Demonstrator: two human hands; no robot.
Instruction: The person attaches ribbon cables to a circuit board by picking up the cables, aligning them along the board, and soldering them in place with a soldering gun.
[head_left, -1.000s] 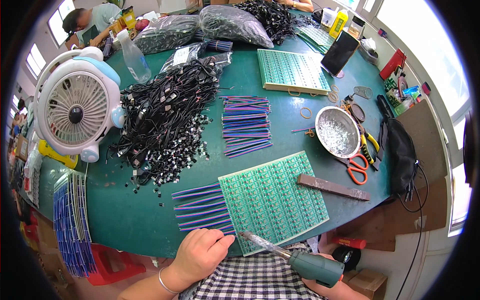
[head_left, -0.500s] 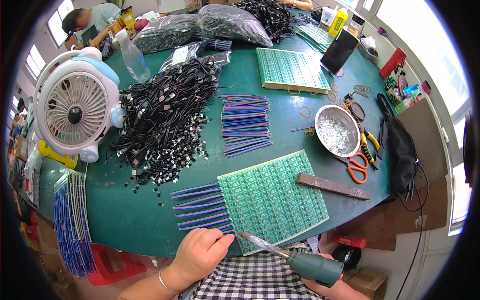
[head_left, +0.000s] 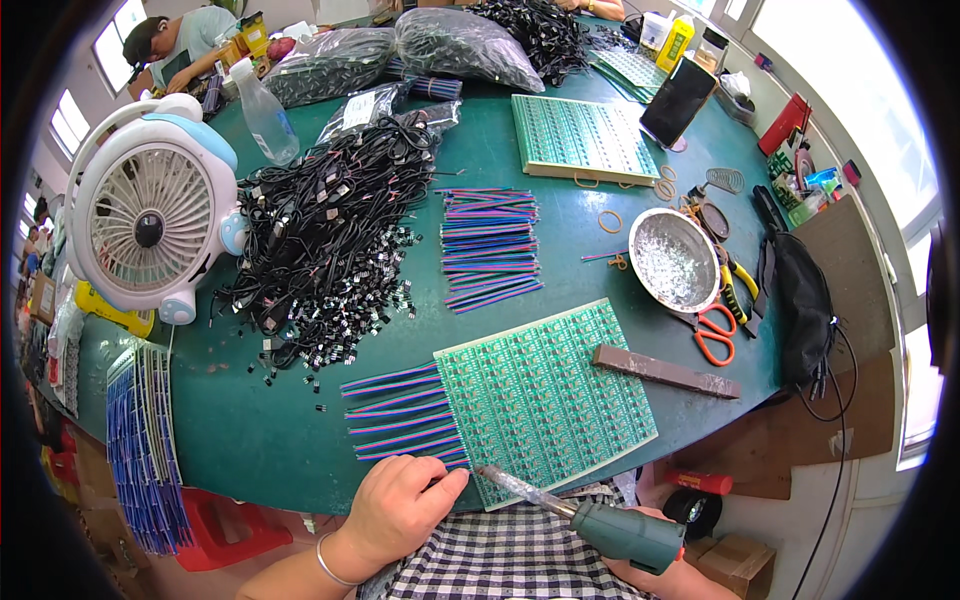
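**Soldering iron at the near edge of the green circuit panel**

The landmark is the large green rectangular circuit board panel (head_left: pixel 545 398), which lies flat on the dark green round table (head_left: pixel 260 440), close to the table's near edge.

The left hand (head_left: pixel 400 505) rests at the panel's near left corner, its fingers curled and the thumb pressed down on the end of a thin multicoloured ribbon wire (head_left: pixel 405 447). The right hand (head_left: pixel 680 575) is mostly hidden at the lower edge of the view; it is wrapped around the teal handle of a soldering iron (head_left: pixel 585 512), whose silvery metal tip touches or hovers just over the panel's near edge, right beside the left thumb. I cannot tell whether the tip makes contact.

Left of the panel, a row of multicoloured ribbon wire strips (head_left: pixel 398 412) lies side by side with their ends meeting the panel's left edge. Just right of the panel lies a long brown flat bar (head_left: pixel 665 371). Beyond the panel, further strips of striped ribbon wire (head_left: pixel 490 250) are stacked in a pile, and far left of them sprawls a heap of black cables (head_left: pixel 325 235). Well to the panel's left stands a white and blue desk fan (head_left: pixel 150 225). Beyond the bar sit a round metal bowl (head_left: pixel 672 260) and orange-handled scissors (head_left: pixel 712 335).
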